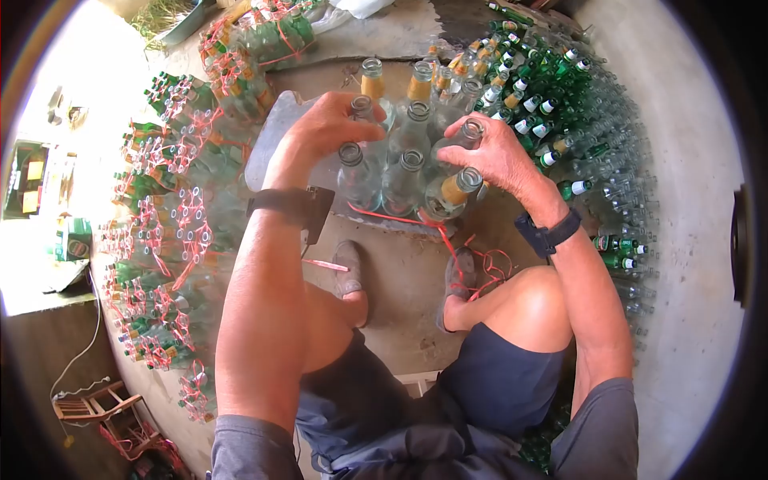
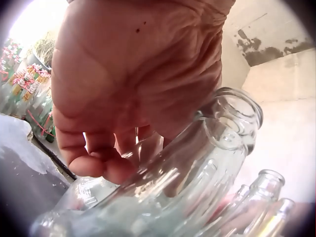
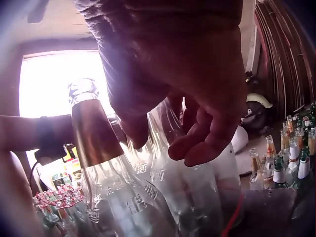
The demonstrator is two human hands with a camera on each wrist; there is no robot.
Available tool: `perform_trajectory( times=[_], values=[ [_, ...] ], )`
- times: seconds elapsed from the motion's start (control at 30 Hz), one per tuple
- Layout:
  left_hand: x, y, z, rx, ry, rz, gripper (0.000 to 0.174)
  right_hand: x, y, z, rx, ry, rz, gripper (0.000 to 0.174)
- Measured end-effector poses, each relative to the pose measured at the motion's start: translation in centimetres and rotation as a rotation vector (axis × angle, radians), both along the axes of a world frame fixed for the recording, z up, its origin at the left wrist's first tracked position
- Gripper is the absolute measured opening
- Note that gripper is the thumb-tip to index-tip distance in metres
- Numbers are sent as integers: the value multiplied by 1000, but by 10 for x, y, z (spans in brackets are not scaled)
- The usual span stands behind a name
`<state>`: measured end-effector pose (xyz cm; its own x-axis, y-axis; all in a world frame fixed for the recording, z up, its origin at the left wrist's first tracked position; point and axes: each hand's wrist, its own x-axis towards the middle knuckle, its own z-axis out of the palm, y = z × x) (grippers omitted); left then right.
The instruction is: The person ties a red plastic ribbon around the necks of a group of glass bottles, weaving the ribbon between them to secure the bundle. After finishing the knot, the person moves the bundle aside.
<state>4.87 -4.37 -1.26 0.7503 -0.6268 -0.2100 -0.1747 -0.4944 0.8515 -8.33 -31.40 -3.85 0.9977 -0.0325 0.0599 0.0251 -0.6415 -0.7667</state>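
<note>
A cluster of several clear glass bottles stands upright on a low grey board (image 1: 270, 148) in the head view. My left hand (image 1: 332, 126) reaches over the cluster's left side, thumb and fingers around the neck of a clear bottle (image 1: 362, 107). On the right side, my right hand (image 1: 504, 160) grips another clear bottle (image 1: 473, 130) near its neck. Close below that hand stands a bottle with a gold neck label (image 3: 95, 133). Another clear bottle (image 2: 217, 138) slants across the left wrist view, in front of the palm. Red string (image 1: 384, 214) runs along the cluster's near base.
Bundles of bottles tied with red string (image 1: 192, 208) line the left side. Many loose green bottles (image 1: 552, 88) and clear ones stand at the right, beside a pale wall (image 1: 680, 160). Loose red string (image 1: 496, 264) lies by the right foot. A small wooden chair (image 1: 96, 404) sits lower left.
</note>
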Motion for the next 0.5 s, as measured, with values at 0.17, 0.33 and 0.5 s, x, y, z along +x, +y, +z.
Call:
perform_trajectory(
  times=[0.17, 0.33, 0.5],
  values=[
    [6, 1, -7, 25, -15, -25, 34, 1, 1, 2, -39, 16, -9, 32],
    [8, 6, -5, 120, -131, -39, 28, 1, 2, 6, -22, 56, -52, 35],
    [5, 5, -2, 137, -169, -12, 25, 0, 3, 7, -20, 51, -68, 34]
  ],
)
